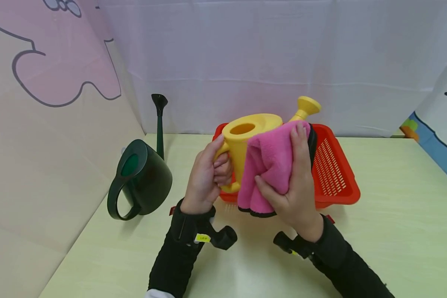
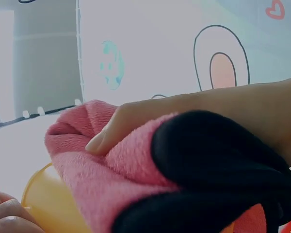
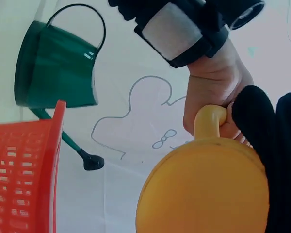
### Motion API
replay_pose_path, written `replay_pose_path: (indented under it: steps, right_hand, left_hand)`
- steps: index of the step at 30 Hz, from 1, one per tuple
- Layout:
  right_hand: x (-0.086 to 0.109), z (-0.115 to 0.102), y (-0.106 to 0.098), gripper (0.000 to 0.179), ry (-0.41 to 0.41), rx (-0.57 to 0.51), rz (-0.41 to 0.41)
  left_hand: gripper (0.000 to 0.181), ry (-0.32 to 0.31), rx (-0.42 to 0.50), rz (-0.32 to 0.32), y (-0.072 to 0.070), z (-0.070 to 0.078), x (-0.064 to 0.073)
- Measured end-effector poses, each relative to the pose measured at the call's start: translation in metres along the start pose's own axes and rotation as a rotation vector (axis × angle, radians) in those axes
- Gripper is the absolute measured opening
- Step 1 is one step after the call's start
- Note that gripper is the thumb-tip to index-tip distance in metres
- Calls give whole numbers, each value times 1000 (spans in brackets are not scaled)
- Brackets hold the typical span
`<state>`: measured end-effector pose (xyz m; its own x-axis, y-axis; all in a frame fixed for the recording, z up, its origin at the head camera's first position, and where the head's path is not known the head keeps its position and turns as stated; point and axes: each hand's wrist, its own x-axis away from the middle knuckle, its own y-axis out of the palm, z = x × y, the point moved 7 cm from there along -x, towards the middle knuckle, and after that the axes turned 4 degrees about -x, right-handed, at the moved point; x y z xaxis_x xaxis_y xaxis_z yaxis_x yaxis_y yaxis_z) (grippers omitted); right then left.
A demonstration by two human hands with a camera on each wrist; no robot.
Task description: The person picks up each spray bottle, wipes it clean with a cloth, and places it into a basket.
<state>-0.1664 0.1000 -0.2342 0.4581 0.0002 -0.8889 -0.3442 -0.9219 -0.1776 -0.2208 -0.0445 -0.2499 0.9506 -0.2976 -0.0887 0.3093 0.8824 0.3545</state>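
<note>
A yellow watering can (image 1: 236,155) is held up in front of the red basket, its spout rising to the right. My left hand (image 1: 207,176) grips its handle, fingers curled round it. With my right hand (image 1: 299,186) I hold a pink cloth (image 1: 270,161) with black edging against the can's side, thumb in front and fingers spread over the fabric. The cloth hides the can's right side and the spout's base. In the left wrist view the pink cloth (image 2: 94,170) covers much of the yellow can. The right wrist view shows the can's yellow base (image 3: 206,189).
A red plastic basket (image 1: 352,192) with slotted walls sits on the pale table (image 1: 395,231) behind the hands. On the left stands a dark green watering can (image 1: 154,186), its long spout pointing up. White printed sheets (image 1: 246,49) close off the back and sides.
</note>
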Motion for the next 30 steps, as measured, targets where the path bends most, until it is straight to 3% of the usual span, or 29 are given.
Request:
replay_pose_path:
  steps: [4, 9, 25, 30]
  right_hand:
    - [-2, 8, -2, 87, 106, -84, -22]
    - [-1, 9, -1, 85, 116, -65, -23]
    - [4, -7, 4, 78, -102, 149, 39]
    - [8, -14, 11, 73, -203, 308, 14]
  left_hand:
    - [43, -3, -7, 1, 0, 0, 0]
    - [43, -2, -8, 2, 1, -1, -1]
    - [41, -5, -5, -1, 0, -2, -2]
    - [33, -5, 17, 2, 0, -2, -2]
